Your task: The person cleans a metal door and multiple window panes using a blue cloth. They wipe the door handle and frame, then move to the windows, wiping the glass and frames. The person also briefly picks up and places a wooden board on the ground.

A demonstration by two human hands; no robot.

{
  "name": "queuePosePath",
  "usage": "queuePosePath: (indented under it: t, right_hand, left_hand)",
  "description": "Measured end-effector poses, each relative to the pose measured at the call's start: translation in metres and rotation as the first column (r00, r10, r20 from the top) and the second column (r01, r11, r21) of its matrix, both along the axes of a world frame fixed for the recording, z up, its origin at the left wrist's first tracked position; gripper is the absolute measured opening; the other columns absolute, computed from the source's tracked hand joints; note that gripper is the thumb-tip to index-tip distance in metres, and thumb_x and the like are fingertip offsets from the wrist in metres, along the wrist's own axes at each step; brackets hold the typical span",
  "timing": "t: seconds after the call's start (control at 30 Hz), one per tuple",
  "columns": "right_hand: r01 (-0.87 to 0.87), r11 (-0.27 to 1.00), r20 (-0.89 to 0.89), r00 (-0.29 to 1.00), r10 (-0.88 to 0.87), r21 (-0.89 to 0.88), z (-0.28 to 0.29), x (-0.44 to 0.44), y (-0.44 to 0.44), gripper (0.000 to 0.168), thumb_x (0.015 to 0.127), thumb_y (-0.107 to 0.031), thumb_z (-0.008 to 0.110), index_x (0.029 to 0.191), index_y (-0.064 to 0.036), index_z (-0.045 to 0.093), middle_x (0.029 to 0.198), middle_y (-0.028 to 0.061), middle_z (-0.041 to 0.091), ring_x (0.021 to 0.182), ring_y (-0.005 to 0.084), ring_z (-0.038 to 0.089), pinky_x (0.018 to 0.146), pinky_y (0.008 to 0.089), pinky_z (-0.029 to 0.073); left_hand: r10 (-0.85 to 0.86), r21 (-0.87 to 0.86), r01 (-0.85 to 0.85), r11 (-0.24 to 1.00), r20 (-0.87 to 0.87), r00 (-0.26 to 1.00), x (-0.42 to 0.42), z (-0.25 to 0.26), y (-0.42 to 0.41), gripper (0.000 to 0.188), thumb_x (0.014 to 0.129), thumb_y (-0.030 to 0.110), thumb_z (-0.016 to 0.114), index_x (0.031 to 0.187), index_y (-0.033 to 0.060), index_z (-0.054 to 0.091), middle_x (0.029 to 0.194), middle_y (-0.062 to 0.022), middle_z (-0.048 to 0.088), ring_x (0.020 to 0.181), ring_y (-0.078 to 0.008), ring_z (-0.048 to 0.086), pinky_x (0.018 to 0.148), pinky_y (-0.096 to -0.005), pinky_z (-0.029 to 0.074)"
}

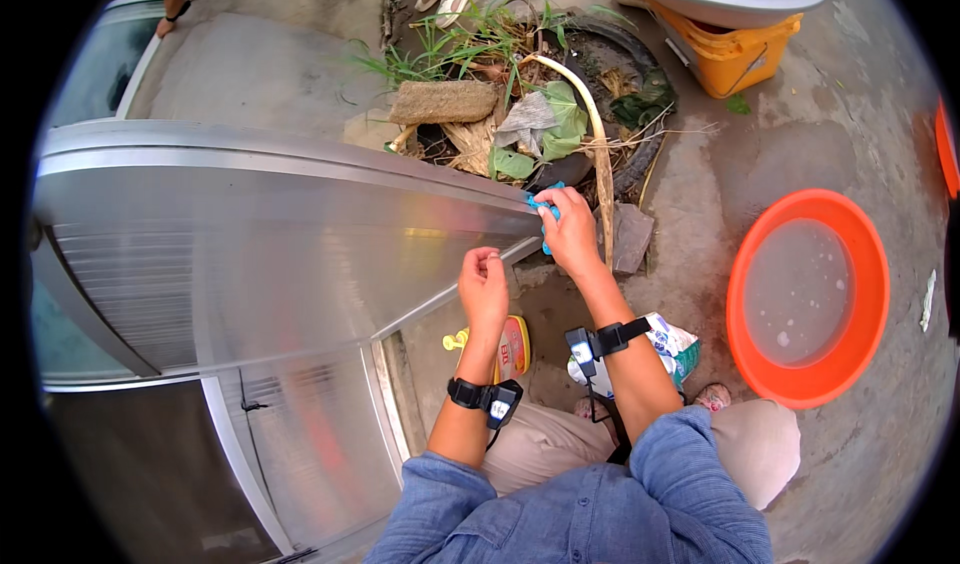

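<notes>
My right hand (571, 234) grips a bright blue cloth (551, 246) and presses it on the end edge of a silver metal-framed panel (360, 264). The panel's smooth face reflects orange and yellow. My left hand (484, 286) is raised in front of that face, to the left of the right hand. Its fingers are curled in, with nothing visible in them. Below the left hand, a yellow-and-red bottle with a pump top (513, 348) stands on the ground, partly behind my forearm. A white-and-green printed bag (675, 350) is partly hidden by my right forearm.
An orange basin (810, 391) of cloudy water stands at the right. Ahead lies a tire planter (637, 46) with weeds and a curved stick (598, 129). A grey basin (750, 13) with suds rests on a yellow bucket (739, 61). Another person's hand (165, 27) touches a frame.
</notes>
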State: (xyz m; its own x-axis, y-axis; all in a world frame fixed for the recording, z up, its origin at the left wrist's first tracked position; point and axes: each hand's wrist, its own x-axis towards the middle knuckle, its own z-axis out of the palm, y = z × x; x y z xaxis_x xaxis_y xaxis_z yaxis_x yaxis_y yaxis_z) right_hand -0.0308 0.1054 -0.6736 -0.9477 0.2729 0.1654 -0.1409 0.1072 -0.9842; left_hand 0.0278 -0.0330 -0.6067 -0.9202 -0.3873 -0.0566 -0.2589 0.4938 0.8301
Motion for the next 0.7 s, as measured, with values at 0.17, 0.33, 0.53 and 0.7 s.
queuePosePath:
  t: [0.17,0.33,0.53,0.7]
  right_hand:
    - [-0.015,0.998,-0.062,0.998,0.018,0.054,0.008,0.001,0.003,0.015,0.080,0.000,0.061,0.092,-0.009,0.061,0.092,0.0125,0.056,0.094,0.0355,0.056,0.082,0.0445,0.045]
    - [-0.034,0.998,-0.091,0.995,0.038,0.045,0.011,0.000,0.005,0.013,0.081,0.001,0.059,0.090,-0.008,0.060,0.092,0.0121,0.056,0.093,0.0352,0.055,0.081,0.0440,0.045]
    - [-0.051,0.997,-0.093,0.994,0.057,0.062,0.021,-0.001,0.008,0.013,0.081,0.001,0.061,0.090,-0.007,0.060,0.090,0.0123,0.056,0.091,0.0348,0.055,0.080,0.0420,0.046]
    - [-0.074,0.997,-0.251,0.965,0.075,0.012,0.066,-0.010,0.008,0.014,0.081,0.003,0.058,0.091,-0.007,0.060,0.089,0.0113,0.055,0.091,0.0336,0.054,0.079,0.0428,0.045]
  left_hand:
    - [0.001,-0.018,-0.001,1.000,-0.005,1.000,0.004,0.002,-0.002,0.012,0.092,0.013,0.056,0.094,0.0025,0.061,0.069,0.0014,0.054,0.060,-0.0056,0.047,0.054,-0.0243,0.039]
    - [-0.007,-0.010,0.007,1.000,0.004,1.000,0.005,0.003,0.000,0.013,0.092,0.014,0.056,0.093,0.0022,0.061,0.069,0.0012,0.055,0.060,-0.0058,0.047,0.054,-0.0246,0.040]
    - [-0.014,-0.029,0.014,0.999,0.011,1.000,0.004,0.003,0.005,0.013,0.092,0.013,0.056,0.093,0.0017,0.061,0.070,0.0004,0.057,0.061,-0.0061,0.048,0.055,-0.0248,0.041]
    - [-0.027,-0.041,0.027,0.999,0.008,1.000,0.004,0.000,0.003,0.013,0.092,0.013,0.056,0.094,0.0012,0.061,0.071,-0.0002,0.057,0.061,-0.0066,0.049,0.055,-0.0252,0.041]
